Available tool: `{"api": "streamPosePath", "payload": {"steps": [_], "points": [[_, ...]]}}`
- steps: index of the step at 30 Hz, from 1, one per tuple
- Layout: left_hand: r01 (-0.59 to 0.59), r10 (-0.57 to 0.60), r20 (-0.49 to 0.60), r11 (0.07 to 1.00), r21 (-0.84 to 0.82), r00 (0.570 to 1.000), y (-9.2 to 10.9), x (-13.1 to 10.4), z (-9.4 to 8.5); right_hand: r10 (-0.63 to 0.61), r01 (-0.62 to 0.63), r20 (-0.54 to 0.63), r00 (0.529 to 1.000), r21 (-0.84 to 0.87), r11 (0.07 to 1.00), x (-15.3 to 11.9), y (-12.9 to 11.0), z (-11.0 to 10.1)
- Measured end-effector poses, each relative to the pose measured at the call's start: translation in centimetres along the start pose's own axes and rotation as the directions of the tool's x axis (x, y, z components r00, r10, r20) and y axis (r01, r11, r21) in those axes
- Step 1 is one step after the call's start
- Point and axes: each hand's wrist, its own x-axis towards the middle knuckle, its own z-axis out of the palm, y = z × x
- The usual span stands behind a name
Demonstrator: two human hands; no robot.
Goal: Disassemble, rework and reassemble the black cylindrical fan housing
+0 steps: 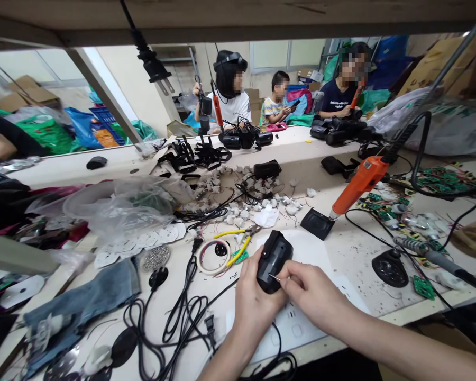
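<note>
My left hand point(250, 296) is wrapped round a black plastic device housing point(275, 259), held tilted above a white sheet point(313, 259) on the bench. In my right hand point(307, 291), thumb and fingers pinch a thin metal piece point(274, 277) whose tip touches the housing's side; its kind cannot be made out. A black cord runs below my hands. Just beyond the housing lie yellow-handled pliers point(238, 251) and a roll of tape point(203, 257). An orange electric screwdriver point(360, 182) hangs to the right, its tip at a black plastic part point(317, 224).
Coiled black cords point(186, 312) and a denim cloth point(83, 304) lie left. Small white parts point(238, 209) are scattered mid-bench. Green circuit boards point(448, 182) and a soldering iron point(440, 259) are right. A plug point(153, 61) dangles overhead. Several people sit across the bench.
</note>
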Motion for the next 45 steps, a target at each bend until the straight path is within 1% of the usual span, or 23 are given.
{"api": "streamPosePath", "payload": {"steps": [3,8,10,12,14,16,18,19,20,21,22,23,25,26,27,30,33,35,37,38,40,42,45], "points": [[-0.053,0.053,-0.012,0.999,0.001,0.999,-0.3,-0.1,0.0,-0.101,0.112,0.082,0.992,-0.154,0.982,0.9,-0.4,-0.9],[-0.044,0.043,-0.028,0.998,-0.034,0.999,-0.2,-0.1,0.2,0.291,-0.317,0.192,0.937,0.122,0.940,1.0,-0.7,-0.4],[-0.043,0.041,-0.029,0.998,-0.047,0.999,-0.1,-0.1,0.2,0.203,-0.211,0.130,0.971,0.050,0.976,0.8,-0.1,0.0],[-0.059,0.057,-0.029,0.997,-0.040,0.998,0.0,-0.1,0.2,-0.063,0.074,0.058,0.996,-0.208,0.975,0.7,0.8,-0.1],[-0.075,0.074,-0.032,0.997,-0.019,0.997,-0.1,-0.1,0.2,-0.354,0.361,0.119,0.927,-0.527,0.769,0.7,1.8,-0.6],[-0.070,0.070,-0.037,0.998,-0.002,0.997,-0.2,-0.1,0.3,-0.595,0.582,0.303,0.744,-0.732,0.355,0.8,2.6,-1.2],[-0.048,0.048,-0.044,0.999,0.004,0.998,-0.3,-0.1,0.4,-0.703,0.636,0.485,0.520,-0.769,-0.060,0.8,3.1,-1.7],[-0.037,0.038,-0.046,0.999,0.005,0.998,-0.3,-0.1,0.4,-0.722,0.623,0.529,0.446,-0.763,-0.175,0.8,3.2,-1.7],[-0.031,0.032,-0.047,0.999,0.004,0.998,-0.4,-0.1,0.4,-0.736,0.615,0.531,0.421,-0.763,-0.199,0.8,3.1,-1.7],[-0.031,0.031,-0.047,1.000,0.004,0.998,-0.4,0.0,0.4,-0.747,0.616,0.482,0.458,-0.778,-0.125,0.7,2.9,-1.5],[-0.033,0.033,-0.047,0.999,0.003,0.998,-0.4,0.0,0.5,-0.739,0.612,0.386,0.553,-0.789,0.046,0.6,2.6,-1.2],[-0.037,0.037,-0.048,0.999,0.002,0.998,-0.4,0.0,0.5,-0.677,0.578,0.263,0.687,-0.762,0.291,0.5,2.1,-0.9],[-0.034,0.034,-0.054,0.999,-0.003,0.998,-0.5,0.0,0.5,-0.324,0.312,0.074,0.943,-0.535,0.786,0.5,0.8,-0.3],[-0.026,0.026,-0.059,1.000,-0.008,0.998,-0.6,0.0,0.5,-0.118,0.133,0.062,0.991,-0.392,0.910,0.6,0.1,-0.1],[-0.017,0.016,-0.062,1.000,-0.013,0.998,-0.6,0.0,0.5,0.036,-0.011,0.084,0.996,-0.286,0.958,0.7,-0.6,0.0],[0.006,-0.007,-0.063,1.000,-0.021,0.998,-0.6,0.1,0.6,0.141,-0.115,0.104,0.985,-0.223,0.968,1.0,-1.6,0.0],[0.014,-0.016,-0.064,0.999,-0.040,0.998,-0.4,0.1,0.5,-0.099,0.138,0.111,0.989,-0.452,0.881,0.7,-1.0,-0.3],[0.023,-0.027,-0.076,0.998,-0.057,0.997,-0.2,0.1,0.5,-0.342,0.430,0.276,0.898,-0.712,0.555,0.2,-0.3,-0.5],[0.029,-0.033,-0.076,0.998,-0.059,0.997,-0.1,0.0,0.4,-0.436,0.566,0.443,0.783,-0.798,0.206,-0.3,0.0,-0.5],[0.027,-0.031,-0.072,0.998,-0.054,0.997,0.0,0.0,0.4,-0.443,0.559,0.436,0.783,-0.806,0.195,-0.4,-0.1,-0.4],[0.013,-0.016,-0.057,0.999,-0.044,0.998,0.0,0.0,0.4,-0.357,0.412,0.254,0.899,-0.768,0.491,-0.3,-0.6,-0.3],[0.006,-0.008,-0.047,0.999,-0.035,0.999,0.0,0.1,0.3,-0.129,0.157,0.091,0.988,-0.593,0.790,0.1,-1.3,-0.2],[0.025,-0.027,-0.046,0.999,-0.028,0.999,-0.1,0.2,0.3,0.036,0.009,0.088,0.995,-0.468,0.884,1.1,-1.9,-0.3]]}}
